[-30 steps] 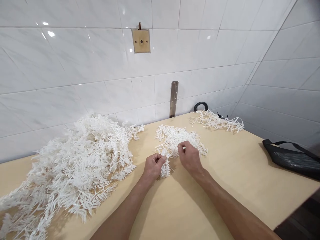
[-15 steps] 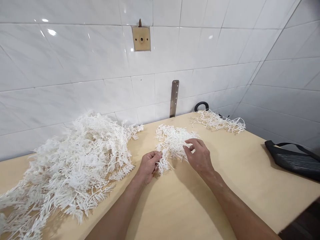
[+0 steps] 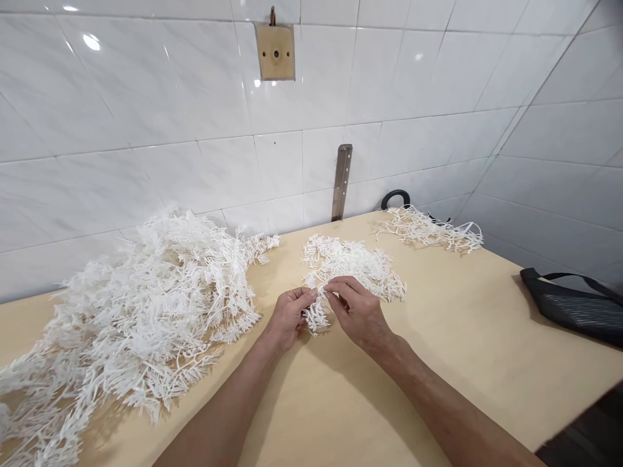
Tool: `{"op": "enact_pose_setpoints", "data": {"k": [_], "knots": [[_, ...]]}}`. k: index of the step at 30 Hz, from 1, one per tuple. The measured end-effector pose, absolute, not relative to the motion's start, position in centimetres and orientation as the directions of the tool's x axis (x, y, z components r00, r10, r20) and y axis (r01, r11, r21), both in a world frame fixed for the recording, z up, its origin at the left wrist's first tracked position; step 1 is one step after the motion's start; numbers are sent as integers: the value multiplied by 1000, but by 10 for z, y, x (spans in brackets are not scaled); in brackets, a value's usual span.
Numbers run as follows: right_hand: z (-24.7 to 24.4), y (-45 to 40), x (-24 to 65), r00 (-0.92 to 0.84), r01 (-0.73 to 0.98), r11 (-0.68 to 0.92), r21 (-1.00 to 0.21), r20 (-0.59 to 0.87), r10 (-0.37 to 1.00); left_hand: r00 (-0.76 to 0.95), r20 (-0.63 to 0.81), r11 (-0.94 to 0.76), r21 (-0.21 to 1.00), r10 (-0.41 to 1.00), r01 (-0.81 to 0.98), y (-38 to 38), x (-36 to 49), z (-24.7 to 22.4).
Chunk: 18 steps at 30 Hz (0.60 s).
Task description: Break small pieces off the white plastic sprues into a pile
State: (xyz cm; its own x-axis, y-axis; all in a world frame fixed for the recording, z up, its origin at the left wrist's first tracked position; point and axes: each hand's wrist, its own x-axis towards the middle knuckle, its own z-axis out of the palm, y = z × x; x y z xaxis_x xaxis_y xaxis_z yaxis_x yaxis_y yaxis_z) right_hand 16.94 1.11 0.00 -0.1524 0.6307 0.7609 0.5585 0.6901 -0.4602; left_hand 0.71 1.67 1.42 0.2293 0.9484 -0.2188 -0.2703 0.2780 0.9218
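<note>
Between thumb and fingers, my left hand (image 3: 292,316) grips a white plastic foliage sprig (image 3: 317,316) whose thin leafy tips hang down. My right hand (image 3: 357,308) is closed in a pinch at the upper part of this same sprig, its fingertips close to the left thumb. Just behind both hands lies a small heap of white sprig pieces (image 3: 363,264). To the left spreads a large pile of white branched foliage (image 3: 160,305). What exactly sits between the right fingertips is too small to make out fully.
Bare white stems (image 3: 431,230) lie at the table's far right, beside a black ring-shaped handle (image 3: 395,197). A black mesh bag (image 3: 572,305) rests on the right edge of the wooden table (image 3: 467,337). A metal bracket (image 3: 342,181) stands against the tiled wall.
My right hand has moved left from over the small heap to the sprig in my left hand, its fingers closing in a pinch. The view has tipped slightly downward.
</note>
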Motion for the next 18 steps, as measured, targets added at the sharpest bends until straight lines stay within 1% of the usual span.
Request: {"op": "enact_pose_setpoints", "data": {"k": [3, 7, 13, 18], "knots": [[-1, 11, 170, -167, 578, 671, -464, 738, 654, 258, -232, 302, 912, 938, -278, 16, 7, 17], [-2, 11, 170, -183, 606, 652, -456, 717, 672, 256, -236, 306, 908, 938, -285, 14, 7, 20], [-2, 12, 171, -227, 600, 668, -440, 707, 669, 281, -267, 339, 907, 922, -249, 14, 3, 19], [-1, 10, 172, -245, 612, 651, -448, 675, 696, 264, -245, 314, 912, 933, -264, 17, 2, 13]]}}
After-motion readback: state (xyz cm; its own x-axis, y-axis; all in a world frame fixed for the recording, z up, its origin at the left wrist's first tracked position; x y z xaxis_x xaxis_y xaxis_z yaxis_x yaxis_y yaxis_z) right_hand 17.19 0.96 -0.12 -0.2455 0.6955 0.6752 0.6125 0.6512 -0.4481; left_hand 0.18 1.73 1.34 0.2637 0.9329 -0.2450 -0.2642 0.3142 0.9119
